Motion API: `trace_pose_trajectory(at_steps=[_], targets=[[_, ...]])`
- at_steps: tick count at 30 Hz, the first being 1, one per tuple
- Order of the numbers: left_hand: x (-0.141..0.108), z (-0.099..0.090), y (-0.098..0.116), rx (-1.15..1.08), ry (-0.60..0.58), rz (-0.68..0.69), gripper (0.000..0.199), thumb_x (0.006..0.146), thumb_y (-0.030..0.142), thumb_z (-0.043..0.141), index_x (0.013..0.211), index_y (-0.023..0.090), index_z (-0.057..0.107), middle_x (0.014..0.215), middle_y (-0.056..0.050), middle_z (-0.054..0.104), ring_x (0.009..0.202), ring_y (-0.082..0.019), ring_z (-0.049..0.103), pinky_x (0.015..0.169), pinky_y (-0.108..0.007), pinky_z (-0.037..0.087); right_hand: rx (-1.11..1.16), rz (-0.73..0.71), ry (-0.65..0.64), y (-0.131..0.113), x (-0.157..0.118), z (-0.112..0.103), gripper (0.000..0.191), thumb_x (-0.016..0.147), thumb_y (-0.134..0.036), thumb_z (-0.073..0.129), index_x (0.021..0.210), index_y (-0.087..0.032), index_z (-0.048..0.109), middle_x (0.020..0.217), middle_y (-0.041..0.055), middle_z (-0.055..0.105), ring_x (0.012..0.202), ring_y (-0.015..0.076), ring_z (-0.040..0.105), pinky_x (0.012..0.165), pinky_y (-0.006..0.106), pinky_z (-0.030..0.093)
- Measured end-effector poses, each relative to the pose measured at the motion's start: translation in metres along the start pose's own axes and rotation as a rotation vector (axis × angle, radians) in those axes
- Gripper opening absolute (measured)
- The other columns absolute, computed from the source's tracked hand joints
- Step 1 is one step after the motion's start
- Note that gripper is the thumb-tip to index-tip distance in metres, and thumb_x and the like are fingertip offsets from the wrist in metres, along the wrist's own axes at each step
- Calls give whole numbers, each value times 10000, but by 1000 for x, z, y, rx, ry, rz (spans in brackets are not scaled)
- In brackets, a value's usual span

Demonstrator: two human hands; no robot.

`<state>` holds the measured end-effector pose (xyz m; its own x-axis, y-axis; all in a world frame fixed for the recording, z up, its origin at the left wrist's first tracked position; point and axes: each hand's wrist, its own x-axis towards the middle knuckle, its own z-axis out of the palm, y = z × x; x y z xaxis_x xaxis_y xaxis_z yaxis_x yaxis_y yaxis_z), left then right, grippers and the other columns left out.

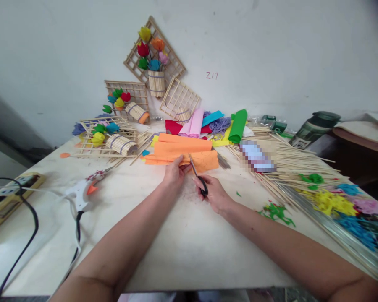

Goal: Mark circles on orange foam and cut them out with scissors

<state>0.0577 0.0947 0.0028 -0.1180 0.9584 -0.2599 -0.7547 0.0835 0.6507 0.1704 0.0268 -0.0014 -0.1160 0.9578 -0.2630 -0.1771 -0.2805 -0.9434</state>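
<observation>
In the middle of the table my left hand (174,171) is closed on a folded sheet of orange crepe paper (204,161). My right hand (214,193) grips black-handled scissors (203,184), fingers in the loops. The scissor blades point up and left and lie across the orange paper, just right of my left fingertips. Whether the blades are fully closed is too small to tell. Just behind lies a second, wider piece of orange paper (182,147), partly covered by the front one.
A white glue gun (83,193) with its cord and a power strip (9,205) lie left. Stick lattices with paper flowers (154,50) lean on the wall. Thin wooden sticks (297,161), a phone (257,157), a dark bottle (315,128) and colored scraps (334,203) occupy the right.
</observation>
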Motion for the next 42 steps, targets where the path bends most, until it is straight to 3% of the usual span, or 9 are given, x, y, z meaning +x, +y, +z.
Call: trace_pose_trajectory(at_steps=[6,18,24,42], targets=[[-1,1,-1,1,40,15,119,754,29,574,803,134,599,710,-18,657,617,-132,625,613,-262,531,15,13,8,-1,-2,0,430,553,-506,756,715,-172,540,468,-63,500,362,52,401,379,203,289],[-4,-5,-11,18,-59,94,217,735,52,604,932,144,610,840,-36,678,718,-165,644,677,-316,534,38,31,-7,-7,-4,0,476,543,-552,749,707,-178,505,464,-50,514,337,60,416,320,194,208],[-4,-8,-14,37,-77,119,226,723,76,629,936,150,620,842,-37,685,688,-148,635,679,-281,514,46,26,-12,-6,-2,-1,494,544,-580,733,717,-174,510,465,-47,515,335,62,422,312,190,175],[-5,-7,-14,52,-59,88,243,702,71,630,928,161,619,805,-22,678,656,-148,625,673,-297,515,85,16,-6,-6,-3,-1,488,567,-574,735,719,-171,505,482,-65,473,352,39,363,358,201,218]])
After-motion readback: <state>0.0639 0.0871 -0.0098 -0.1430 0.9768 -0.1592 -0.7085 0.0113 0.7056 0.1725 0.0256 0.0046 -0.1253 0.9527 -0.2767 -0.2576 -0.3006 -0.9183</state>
